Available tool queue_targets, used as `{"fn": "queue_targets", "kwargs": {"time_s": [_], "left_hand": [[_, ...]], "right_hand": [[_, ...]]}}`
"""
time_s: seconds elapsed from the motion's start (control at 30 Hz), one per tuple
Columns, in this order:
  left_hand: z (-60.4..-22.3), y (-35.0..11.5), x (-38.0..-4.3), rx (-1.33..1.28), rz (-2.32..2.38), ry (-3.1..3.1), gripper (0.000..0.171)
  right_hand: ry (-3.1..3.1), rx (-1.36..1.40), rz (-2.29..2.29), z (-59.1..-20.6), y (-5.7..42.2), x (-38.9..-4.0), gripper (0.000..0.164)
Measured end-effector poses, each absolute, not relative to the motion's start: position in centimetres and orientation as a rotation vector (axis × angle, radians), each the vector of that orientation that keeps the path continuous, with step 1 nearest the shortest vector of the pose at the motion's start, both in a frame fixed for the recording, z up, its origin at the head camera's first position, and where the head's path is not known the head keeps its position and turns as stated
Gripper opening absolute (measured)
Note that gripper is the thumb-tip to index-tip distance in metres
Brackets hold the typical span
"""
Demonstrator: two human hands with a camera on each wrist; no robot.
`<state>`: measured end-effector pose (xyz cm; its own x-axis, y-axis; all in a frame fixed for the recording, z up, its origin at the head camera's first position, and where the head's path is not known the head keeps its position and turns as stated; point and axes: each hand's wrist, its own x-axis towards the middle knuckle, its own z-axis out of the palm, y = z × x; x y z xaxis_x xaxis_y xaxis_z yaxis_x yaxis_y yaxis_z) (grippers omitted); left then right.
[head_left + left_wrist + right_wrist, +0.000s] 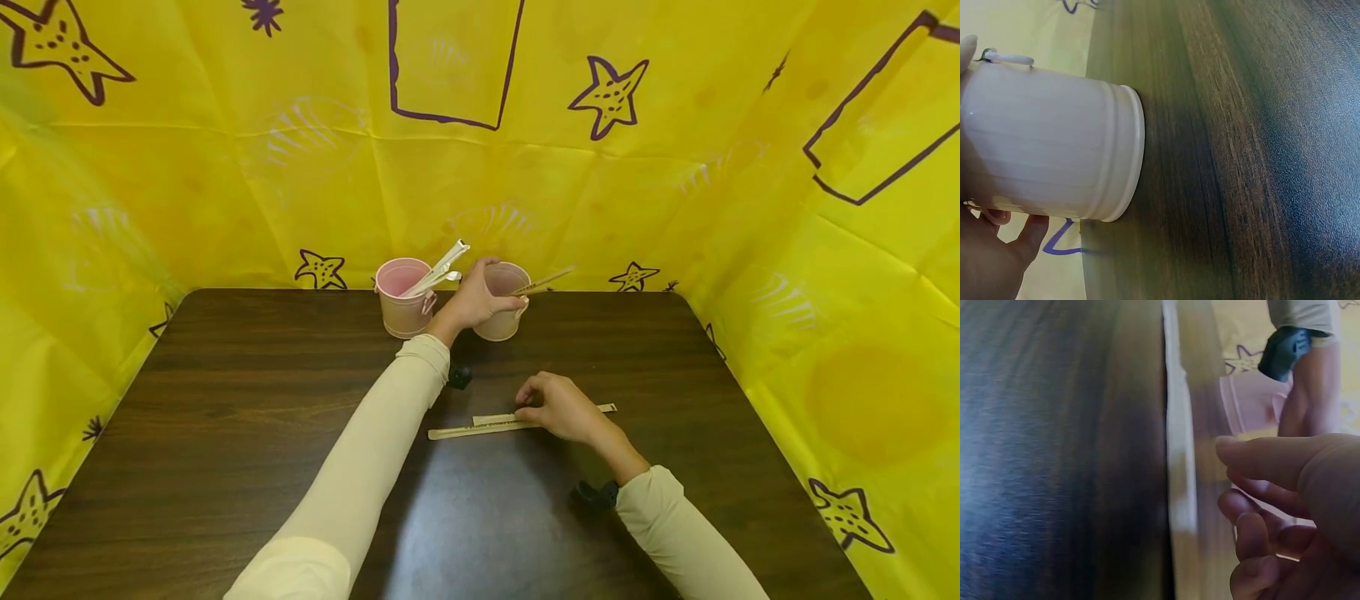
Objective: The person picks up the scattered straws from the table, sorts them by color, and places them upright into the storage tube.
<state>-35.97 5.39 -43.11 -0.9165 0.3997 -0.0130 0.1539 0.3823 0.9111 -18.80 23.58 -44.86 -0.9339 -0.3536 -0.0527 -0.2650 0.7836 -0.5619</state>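
Observation:
My left hand [477, 297] grips the right-hand small pink bucket [498, 330] near its rim, fingers and thumb spread around its sides. In the left wrist view the bucket [1047, 140] stands with its base at the table. Thin tan sticks [551, 279] lean out of it. My right hand [567, 408] hovers low over long, slim paper-wrapped sticks [450, 433] on the table. Its fingers are loosely bent, with a gap between thumb and index fingertip. In the right wrist view a pale wrapped stick [1180, 437] runs beside the fingertips [1230, 447].
A second pink bucket [397, 312] stands left of my left hand, with white wrapped pieces [442, 267] sticking out. Both buckets stand near the back edge of the dark wooden table [225, 433]. Yellow patterned sheeting [525, 183] walls in the back and sides.

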Motion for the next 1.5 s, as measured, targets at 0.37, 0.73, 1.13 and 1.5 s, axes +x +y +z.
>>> {"fn": "queue_targets", "kwargs": {"time_s": [0.37, 0.73, 1.13, 1.5], "left_hand": [[-42.9, 5.4, -35.9, 0.493, 1.562, 2.413, 0.103], [-42.9, 5.3, -35.8, 0.505, 1.568, 2.423, 0.103], [-43.0, 5.2, -35.9, 0.498, 1.562, 2.406, 0.103], [-43.0, 5.2, -35.9, 0.493, 1.563, 2.409, 0.103]], "right_hand": [[2.873, -0.64, -0.75, -46.6, 23.7, -18.3, 0.005], [2.858, -0.633, -0.743, -46.6, 23.3, -18.2, 0.011], [2.902, -0.831, -0.756, -44.9, 23.8, -17.8, 0.01], [3.008, -0.784, -1.117, -41.7, 25.4, -17.9, 0.013]]}}
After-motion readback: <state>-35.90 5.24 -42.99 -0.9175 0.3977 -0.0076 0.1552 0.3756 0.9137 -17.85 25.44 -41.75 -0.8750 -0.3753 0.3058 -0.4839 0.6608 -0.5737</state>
